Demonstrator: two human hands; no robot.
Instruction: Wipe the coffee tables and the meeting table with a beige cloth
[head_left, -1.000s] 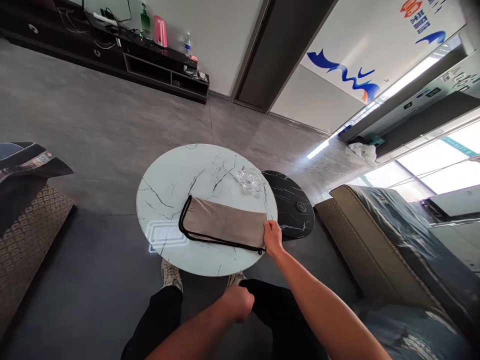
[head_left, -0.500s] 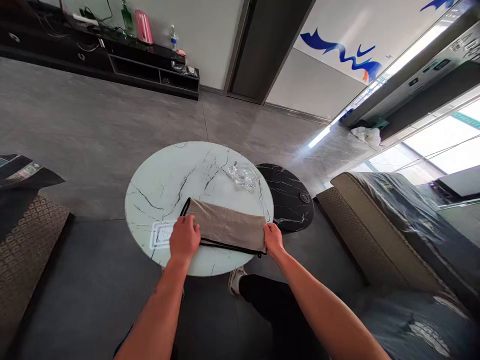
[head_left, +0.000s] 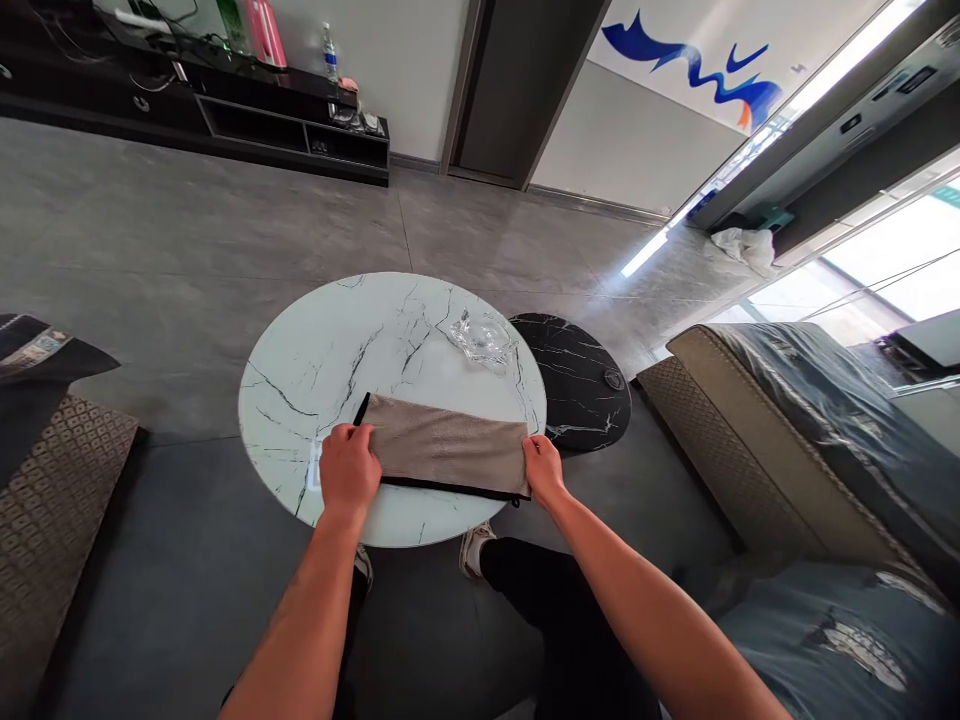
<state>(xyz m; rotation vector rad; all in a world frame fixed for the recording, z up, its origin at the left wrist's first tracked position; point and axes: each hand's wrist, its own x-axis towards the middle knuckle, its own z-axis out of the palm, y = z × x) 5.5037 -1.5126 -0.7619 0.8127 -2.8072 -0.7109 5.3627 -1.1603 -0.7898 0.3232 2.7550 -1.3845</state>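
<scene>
The left hand (head_left: 346, 468) has come down to join the right hand (head_left: 544, 470) on the cloth (head_left: 446, 445), which now lies flat and squared across the near half of the worktop (head_left: 322, 370), its black trim (head_left: 450, 486) running straight along the near edge, with a glass dish (head_left: 484, 340) just beyond. The right hand is nearly closed, pinching the cloth's right end; the left is half-curled over the left end, though it is hard to tell whether it grips or only presses.
</scene>
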